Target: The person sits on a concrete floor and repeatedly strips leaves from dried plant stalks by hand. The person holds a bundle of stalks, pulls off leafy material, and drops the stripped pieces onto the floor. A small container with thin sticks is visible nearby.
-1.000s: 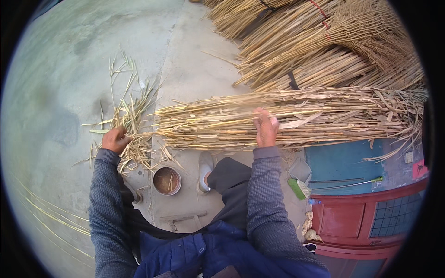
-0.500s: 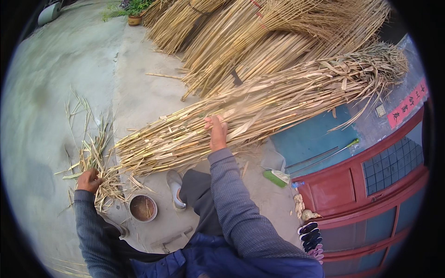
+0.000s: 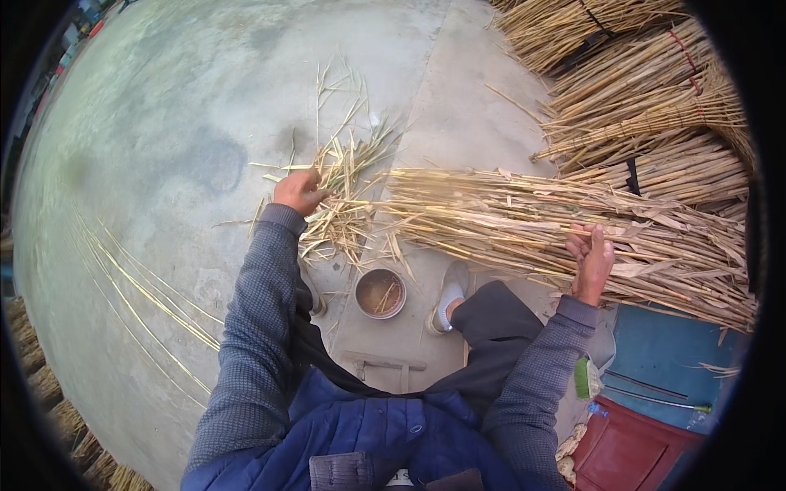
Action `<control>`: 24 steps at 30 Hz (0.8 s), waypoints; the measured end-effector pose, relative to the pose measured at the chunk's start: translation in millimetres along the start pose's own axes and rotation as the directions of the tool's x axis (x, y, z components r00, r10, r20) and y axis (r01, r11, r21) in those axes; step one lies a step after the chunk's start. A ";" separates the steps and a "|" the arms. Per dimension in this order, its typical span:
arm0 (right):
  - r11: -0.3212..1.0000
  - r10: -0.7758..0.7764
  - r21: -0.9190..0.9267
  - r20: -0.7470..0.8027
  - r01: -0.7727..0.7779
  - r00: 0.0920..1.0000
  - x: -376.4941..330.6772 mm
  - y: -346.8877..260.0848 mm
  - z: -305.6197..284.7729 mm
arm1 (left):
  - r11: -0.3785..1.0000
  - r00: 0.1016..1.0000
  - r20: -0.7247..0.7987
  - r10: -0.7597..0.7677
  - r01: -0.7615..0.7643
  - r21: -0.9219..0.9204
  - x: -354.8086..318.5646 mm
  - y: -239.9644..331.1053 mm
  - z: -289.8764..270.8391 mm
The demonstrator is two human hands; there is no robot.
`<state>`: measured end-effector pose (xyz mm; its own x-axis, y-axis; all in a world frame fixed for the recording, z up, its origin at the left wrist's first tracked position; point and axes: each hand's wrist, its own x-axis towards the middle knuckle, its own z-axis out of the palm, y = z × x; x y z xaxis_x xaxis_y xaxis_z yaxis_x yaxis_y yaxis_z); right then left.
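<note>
A long bundle of dry yellow reeds lies across the concrete in front of me. My left hand grips a reed stalk at the bundle's left end, beside a loose pile of stripped husks. My right hand rests against the near side of the bundle further right, fingers apart and palm showing, with nothing gripped in it. Both forearms wear grey knitted sleeves.
A small round metal bowl stands on the ground between my feet, next to my grey shoe. Tied reed bundles are stacked at the upper right. A blue board and a red box lie at the lower right. Thin reeds are on the left.
The view has swung, so the bundle now lies level. My right hand has come off the top of the bundle to its near side. My left hand stays at the husk pile.
</note>
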<state>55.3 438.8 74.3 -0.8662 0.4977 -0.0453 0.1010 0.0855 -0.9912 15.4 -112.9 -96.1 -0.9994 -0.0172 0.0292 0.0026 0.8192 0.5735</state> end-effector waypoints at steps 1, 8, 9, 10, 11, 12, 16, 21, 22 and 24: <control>0.997 -0.068 0.034 0.032 0.066 0.997 -1.7 -2.7 5.3 | 0.999 0.999 -0.005 -0.032 0.032 0.009 -0.2 -3.6 -2.1; 0.964 -0.230 0.140 0.002 0.227 0.973 -2.1 -9.4 24.1 | 0.960 0.974 -0.119 0.193 -0.162 0.229 0.6 -7.3 -4.3; 0.958 -0.241 0.167 0.029 0.233 0.970 -3.0 -11.0 25.5 | 0.943 0.978 -0.086 0.192 -0.160 0.291 0.9 -3.7 -3.2; 0.948 -0.259 0.195 0.021 0.250 0.966 -4.3 -12.2 27.9 | 0.938 0.984 -0.023 0.178 -0.162 0.307 1.7 0.5 -2.6; 0.942 -0.272 0.214 0.026 0.260 0.962 -5.5 -14.0 29.9 | 0.933 0.985 0.038 0.167 -0.170 0.316 2.2 5.7 -1.9; 0.935 -0.289 0.223 0.024 0.276 0.957 -7.5 -14.7 32.2 | 0.930 0.975 0.027 0.219 -0.217 0.297 2.0 11.4 -0.7; 0.910 -0.338 0.271 0.050 0.313 0.940 -11.8 -18.0 39.6 | 0.889 0.895 -0.085 0.438 -0.418 0.187 4.1 33.9 3.4; 0.913 -0.326 0.345 0.303 0.216 0.895 -18.9 -21.2 45.9 | 0.905 0.898 -0.113 0.425 -0.425 0.030 2.1 43.2 -6.1; 0.919 -0.313 0.336 0.302 0.206 0.901 -20.5 -20.8 49.1 | 0.907 0.901 -0.116 0.419 -0.420 0.010 0.9 43.2 -9.5; 0.902 -0.359 0.382 0.405 0.201 0.841 -23.2 -22.5 52.9 | 0.910 0.905 -0.114 0.410 -0.414 -0.011 -1.8 43.0 -15.6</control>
<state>47.3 379.6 91.1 -0.9629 0.0385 0.2671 -0.2698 -0.1523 -0.9508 17.8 -86.6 -58.7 -0.8995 0.2552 0.3546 0.4164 0.7463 0.5192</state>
